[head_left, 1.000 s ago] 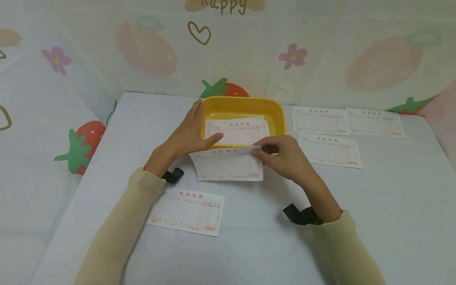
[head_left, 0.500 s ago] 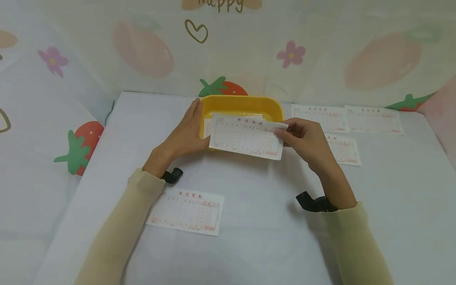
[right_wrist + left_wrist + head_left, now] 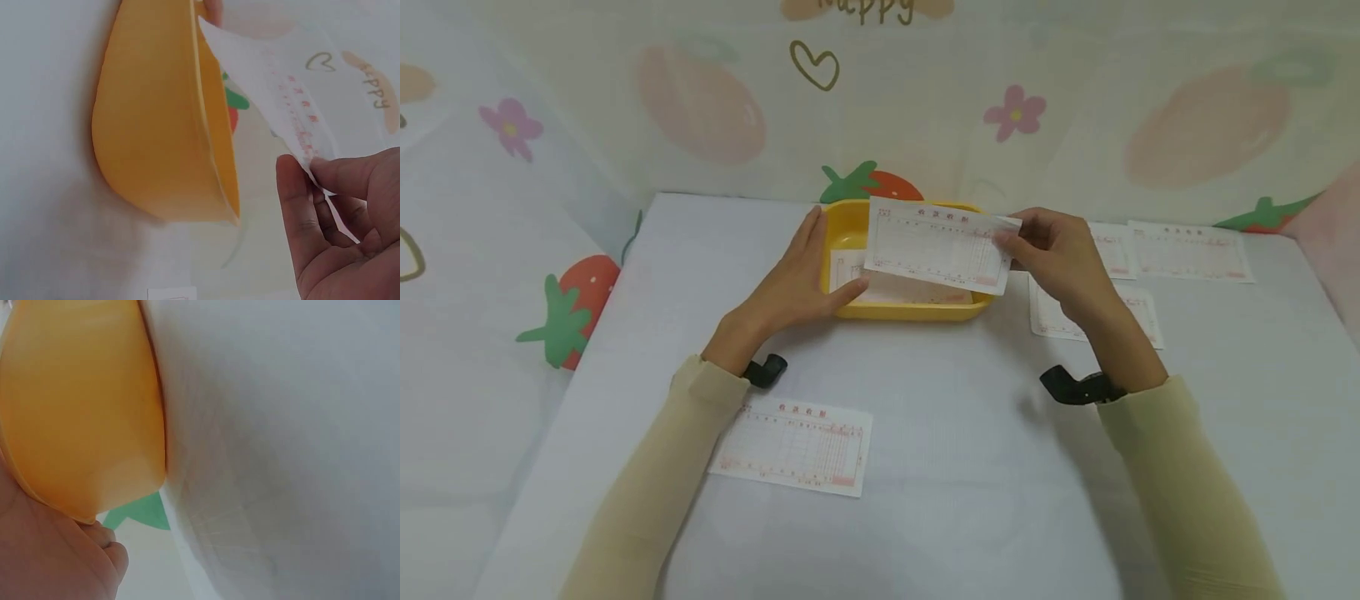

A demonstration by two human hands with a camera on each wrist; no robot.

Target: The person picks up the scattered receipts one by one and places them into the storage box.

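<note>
In the head view my left hand [image 3: 775, 292] holds the left end of a yellow plastic box [image 3: 910, 312], its thumb over the front rim. Fingers curl at the rim of the box [image 3: 81, 406] in the left wrist view. My right hand [image 3: 1063, 262] pinches the right end of a white receipt slip [image 3: 932, 246] printed in red, between thumb and fingers. This slip is raised and tilted over the box, covering part of its opening. Beneath it, another receipt slip [image 3: 898, 289] lies inside the box, partly hidden.
One loose receipt slip [image 3: 793, 446] lies on the white table in front, overlapped by the left sleeve [image 3: 655, 467]. At the back right lie three more slips, including one far-right slip [image 3: 1191, 252]; my right hand partly covers the others. A patterned cloth [image 3: 925, 108] hangs behind the table.
My right hand has lifted the pinched slip from in front of the box, up, back and to the right over its opening. My left hand has stayed at the box's left end.
</note>
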